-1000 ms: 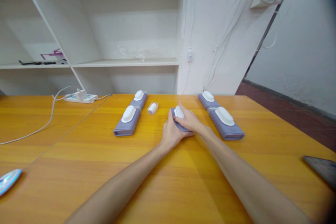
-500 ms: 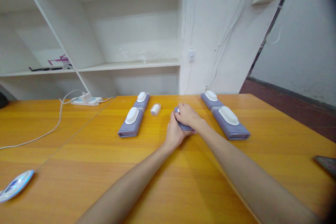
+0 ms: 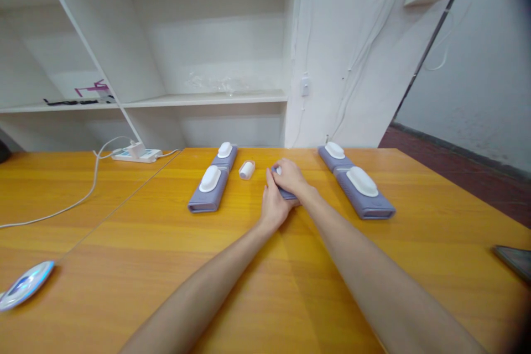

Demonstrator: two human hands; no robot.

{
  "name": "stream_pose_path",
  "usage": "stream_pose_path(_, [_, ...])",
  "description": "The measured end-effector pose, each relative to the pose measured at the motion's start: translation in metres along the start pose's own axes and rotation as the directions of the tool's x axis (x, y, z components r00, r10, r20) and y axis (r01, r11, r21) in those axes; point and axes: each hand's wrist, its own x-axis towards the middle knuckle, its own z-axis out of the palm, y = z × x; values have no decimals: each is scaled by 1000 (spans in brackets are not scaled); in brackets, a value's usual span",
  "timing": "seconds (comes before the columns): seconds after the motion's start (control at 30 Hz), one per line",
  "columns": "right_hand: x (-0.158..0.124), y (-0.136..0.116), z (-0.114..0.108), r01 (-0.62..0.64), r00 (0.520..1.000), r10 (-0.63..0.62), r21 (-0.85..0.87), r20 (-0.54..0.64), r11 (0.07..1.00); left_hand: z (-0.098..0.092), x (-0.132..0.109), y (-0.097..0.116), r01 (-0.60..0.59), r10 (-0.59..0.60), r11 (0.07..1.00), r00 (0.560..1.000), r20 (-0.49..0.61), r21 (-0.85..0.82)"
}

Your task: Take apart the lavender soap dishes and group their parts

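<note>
Head view: a lavender pack (image 3: pixel 287 194) is clasped by the fingers of the left hand (image 3: pixel 274 207), between two rows of packs. Its white lid (image 3: pixel 279 170) is mostly covered by the right hand (image 3: pixel 291 178), whose fingers are bent over it; whether they are clamped cannot be told. A white cylinder (image 3: pixel 247 169) is enclosed in a clear container (image 3: pixel 253 164) on the surface (image 3: pixel 249 287). The contents of the left packs (image 3: pixel 204 201) and right packs (image 3: pixel 375 206), all white-capped, are hidden. Crumpled clear plastic (image 3: pixel 218 86) is held in a shelf compartment (image 3: pixel 215 16). A dark device (image 3: pixel 516 261) is cut off at right.
</note>
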Motion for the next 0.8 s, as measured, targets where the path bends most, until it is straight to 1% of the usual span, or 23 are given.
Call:
stream_pose_path(0.1, [0, 2, 0, -13, 1000, 14, 22, -4, 1000, 0, 0, -2, -27, 27, 999, 1000, 5, 18])
stream_pose_path(0.23, [-2, 2, -2, -19, 1000, 19, 39, 2, 999, 2, 0, -3, -65, 64, 994, 998, 11, 89])
stream_pose_path(0.47, [-6, 3, -7, -1, 999, -1, 61, 38, 998, 3, 2, -2, -40, 39, 987, 999, 7, 157])
stream_pose_path(0.57, [-9, 4, -8, 18, 998, -23, 79, 53, 997, 2, 2, -1, -49, 48, 984, 999, 8, 174])
stream_pose_path(0.7, [-8, 5, -9, 32, 998, -37, 99, 48, 995, 3, 0, -1, -89, 89, 984, 996, 12, 153])
stream_pose_path(0.8, [-3, 8, -10, 33, 998, -39, 113, 51, 993, 1, 2, -2, -73, 73, 992, 997, 7, 106])
